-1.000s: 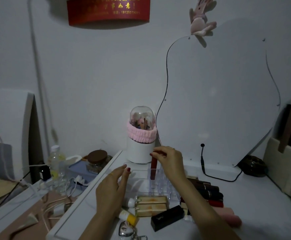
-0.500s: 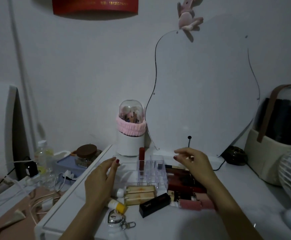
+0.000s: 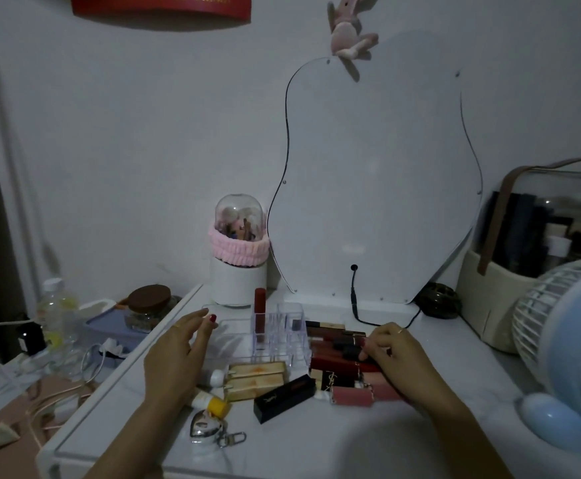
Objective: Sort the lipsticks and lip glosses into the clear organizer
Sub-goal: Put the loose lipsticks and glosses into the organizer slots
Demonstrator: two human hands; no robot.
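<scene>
The clear organizer (image 3: 282, 335) stands in the middle of the white table, with one red lip gloss (image 3: 259, 307) upright in its back left slot. My left hand (image 3: 175, 357) is at the organizer's left side with its fingers apart, holding nothing. To the right of the organizer lies a pile of lipsticks and lip glosses (image 3: 330, 340). My right hand (image 3: 397, 354) rests on the pile, its fingertips curled round a dark-capped lip gloss (image 3: 351, 349) that lies among the others. A black lipstick (image 3: 283, 397) and a pink tube (image 3: 351, 395) lie in front.
Two gold boxes (image 3: 258, 375), a yellow-capped tube (image 3: 213, 404) and a heart keychain (image 3: 206, 426) lie near the front. A domed brush holder (image 3: 239, 257) and a mirror (image 3: 375, 184) stand behind. A blue fan (image 3: 569, 340) is at the right. The table's edge (image 3: 116, 402) drops off at left.
My right hand let go of the red lip gloss in the organizer, moved right and came down onto the pile. My left hand stayed by the organizer.
</scene>
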